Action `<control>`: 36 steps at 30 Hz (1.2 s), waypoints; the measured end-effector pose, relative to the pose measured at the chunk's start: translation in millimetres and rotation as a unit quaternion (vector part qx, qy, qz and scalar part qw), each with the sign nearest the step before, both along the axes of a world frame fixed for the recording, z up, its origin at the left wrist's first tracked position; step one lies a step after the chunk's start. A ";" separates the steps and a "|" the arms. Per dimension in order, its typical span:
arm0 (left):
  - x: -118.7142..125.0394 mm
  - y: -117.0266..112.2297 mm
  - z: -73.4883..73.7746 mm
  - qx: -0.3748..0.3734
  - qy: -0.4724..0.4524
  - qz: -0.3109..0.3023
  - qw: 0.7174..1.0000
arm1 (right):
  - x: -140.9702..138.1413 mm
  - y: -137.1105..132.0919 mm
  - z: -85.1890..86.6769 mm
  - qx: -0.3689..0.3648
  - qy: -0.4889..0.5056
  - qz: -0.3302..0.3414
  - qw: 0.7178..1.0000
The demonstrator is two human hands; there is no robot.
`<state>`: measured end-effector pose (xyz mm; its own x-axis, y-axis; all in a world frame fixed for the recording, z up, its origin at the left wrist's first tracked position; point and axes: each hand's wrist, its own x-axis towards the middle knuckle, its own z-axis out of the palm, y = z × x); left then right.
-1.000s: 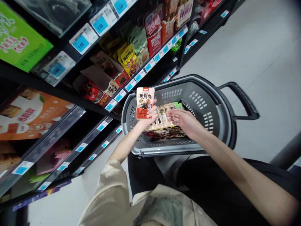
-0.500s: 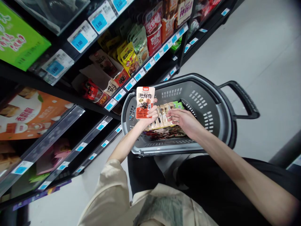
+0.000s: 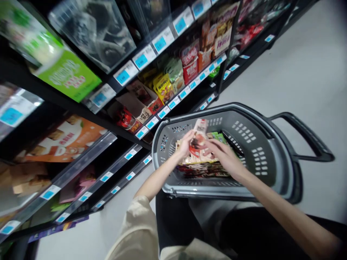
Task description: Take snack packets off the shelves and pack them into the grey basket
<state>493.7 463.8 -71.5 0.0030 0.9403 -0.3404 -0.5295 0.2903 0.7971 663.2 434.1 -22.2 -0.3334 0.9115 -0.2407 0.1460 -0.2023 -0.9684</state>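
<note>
A grey shopping basket (image 3: 260, 126) with a black handle (image 3: 306, 135) stands in front of me and holds a pile of snack packets (image 3: 200, 164). My left hand (image 3: 185, 142) grips a white and red snack packet (image 3: 199, 139) low over the pile inside the basket. My right hand (image 3: 223, 155) reaches in from the right, its fingers touching the same packet and the pile. The frame is blurred by motion.
Black store shelves (image 3: 114, 122) run along the left, stocked with snack bags (image 3: 165, 86), a green box (image 3: 67, 74), an orange box (image 3: 65, 139) and blue price tags (image 3: 123, 76). Grey floor (image 3: 284, 72) lies to the right of the basket. My dark trousers (image 3: 217, 227) show below.
My left hand has lowered the white and red packet from upright above the basket rim down onto the pile. My right hand moved to meet it. The camera tilted upward.
</note>
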 end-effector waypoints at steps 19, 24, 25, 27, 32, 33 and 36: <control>-59.0 13.7 51.0 0.200 0.432 -0.161 0.865 | 8.1 15.0 19.6 0.280 -0.513 0.165 0.794; -105.4 14.8 106.2 0.244 0.542 -0.135 0.793 | -5.4 -12.3 29.6 0.278 -0.455 0.180 0.827; -117.3 14.5 116.2 0.250 0.549 -0.095 0.792 | -8.2 -22.2 29.7 0.282 -0.418 0.198 0.841; -141.7 13.5 134.6 0.257 0.578 0.002 0.775 | -14.1 -44.5 25.3 0.288 -0.321 0.264 0.863; -185.5 18.6 168.6 0.209 0.696 0.195 0.659 | -32.9 -90.1 -12.6 0.265 -0.284 0.436 0.812; -189.7 21.7 172.8 0.193 0.719 0.209 0.635 | -36.7 -94.6 -21.8 0.275 -0.310 0.445 0.794; -197.0 33.1 180.7 0.167 0.761 0.223 0.586 | -44.8 -100.4 -42.4 0.324 -0.354 0.442 0.758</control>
<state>296.7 496.9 109.2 -0.3373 0.7463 0.5738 0.9044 0.0878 0.4175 618.4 333.7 -64.5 -0.8789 0.4111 -0.2420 0.4770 0.7621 -0.4378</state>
